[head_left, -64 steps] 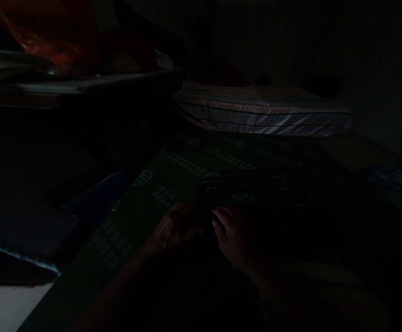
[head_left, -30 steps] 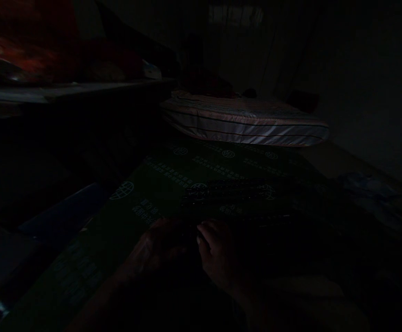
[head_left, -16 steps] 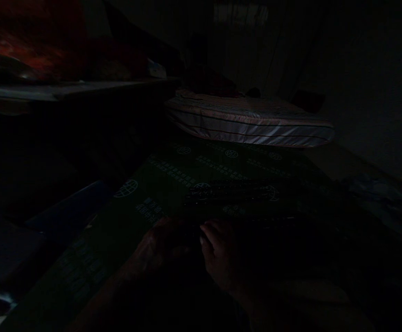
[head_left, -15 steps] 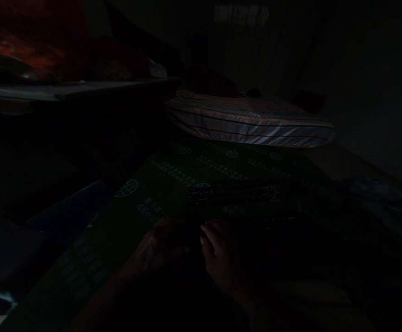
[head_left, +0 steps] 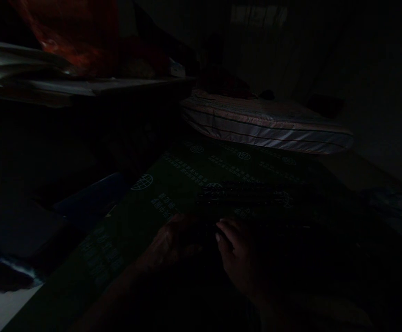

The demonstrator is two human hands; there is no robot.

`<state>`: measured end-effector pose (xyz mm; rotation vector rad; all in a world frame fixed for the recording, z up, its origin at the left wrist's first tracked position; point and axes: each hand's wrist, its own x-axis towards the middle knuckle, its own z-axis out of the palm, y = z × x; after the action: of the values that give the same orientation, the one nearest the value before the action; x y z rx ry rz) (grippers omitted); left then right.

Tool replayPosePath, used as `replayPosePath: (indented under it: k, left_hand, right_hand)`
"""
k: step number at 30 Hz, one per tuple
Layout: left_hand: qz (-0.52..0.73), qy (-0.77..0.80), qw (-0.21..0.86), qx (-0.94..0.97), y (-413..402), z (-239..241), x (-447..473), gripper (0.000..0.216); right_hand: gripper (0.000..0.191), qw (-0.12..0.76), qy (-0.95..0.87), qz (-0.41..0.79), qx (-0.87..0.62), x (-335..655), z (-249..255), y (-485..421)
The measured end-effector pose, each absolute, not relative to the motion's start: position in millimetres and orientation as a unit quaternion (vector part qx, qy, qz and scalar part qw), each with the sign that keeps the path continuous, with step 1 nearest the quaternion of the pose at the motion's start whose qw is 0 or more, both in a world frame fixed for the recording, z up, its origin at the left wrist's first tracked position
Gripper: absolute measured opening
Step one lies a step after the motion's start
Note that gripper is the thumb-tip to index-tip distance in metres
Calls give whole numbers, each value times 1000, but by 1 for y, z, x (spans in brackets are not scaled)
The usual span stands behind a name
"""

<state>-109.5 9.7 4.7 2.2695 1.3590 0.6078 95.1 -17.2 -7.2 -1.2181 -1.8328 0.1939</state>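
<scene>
View turned left since last frame; left hand (head_left: 173, 240), right hand (head_left: 236, 242) barely moved, fingers bent, grip unclear. Dark strips (head_left: 245, 199): just far of hands, running left–right, right hand nearer.

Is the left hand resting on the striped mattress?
No, the left hand is over the green board, apart from the striped mattress.

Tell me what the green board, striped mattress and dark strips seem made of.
Green board: perhaps coated wood, flat, with printed globes and lettering.
Striped mattress: cloth-like cover, slightly shiny, creased.
Dark strips: perhaps metal or plastic; pale specks show, but darkness hides the finish.
</scene>
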Motion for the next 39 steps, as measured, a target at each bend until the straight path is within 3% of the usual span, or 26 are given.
replayPosePath:
  k: [10, 22, 39]
  left_hand:
    - [229, 479, 223, 817, 11, -7, -115, 61]
    - [222, 475, 245, 815, 9, 0, -113, 60]
    - [234, 481, 272, 800, 4, 4, -112, 59]
  right_hand:
    - [19, 383, -763, 102, -511, 123, 18, 44]
    - [21, 74, -825, 25, -560, 131, 25, 165]
    - [21, -15, -842, 61, -536, 122, 12, 200]
